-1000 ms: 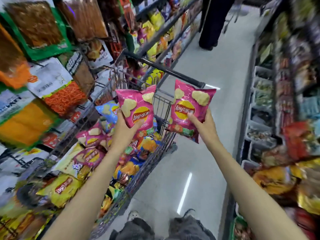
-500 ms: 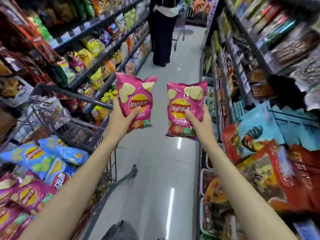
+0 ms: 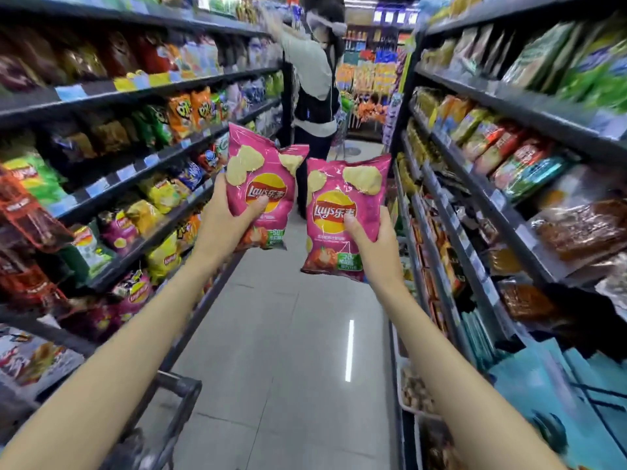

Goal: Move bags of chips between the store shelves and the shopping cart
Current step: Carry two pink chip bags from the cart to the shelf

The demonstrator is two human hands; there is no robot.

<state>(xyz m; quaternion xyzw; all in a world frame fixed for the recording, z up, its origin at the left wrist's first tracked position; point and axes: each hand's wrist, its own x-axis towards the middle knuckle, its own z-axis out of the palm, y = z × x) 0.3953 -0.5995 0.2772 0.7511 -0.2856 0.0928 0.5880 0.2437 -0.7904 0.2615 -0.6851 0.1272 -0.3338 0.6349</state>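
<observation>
I hold two pink Lay's chip bags upright over the aisle floor. My left hand [image 3: 225,220] grips the left pink bag [image 3: 261,171] by its lower half, thumb across the front. My right hand [image 3: 371,244] grips the right pink bag [image 3: 342,195] the same way. The two bags almost touch at their upper corners. Only the shopping cart's handle end [image 3: 173,385] shows, at the bottom left under my left forearm. Chip bags fill the left shelves [image 3: 135,171].
Shelves of packaged snacks [image 3: 475,184] line the right side. A person [image 3: 314,86] stands further down the aisle, reaching up to the left shelves. Grey tiled floor [image 3: 288,334] runs between the two shelf rows.
The view has swung up and away from the cart, which has slid almost out of sight at the lower left. Both hands kept their bags and brought them closer together.
</observation>
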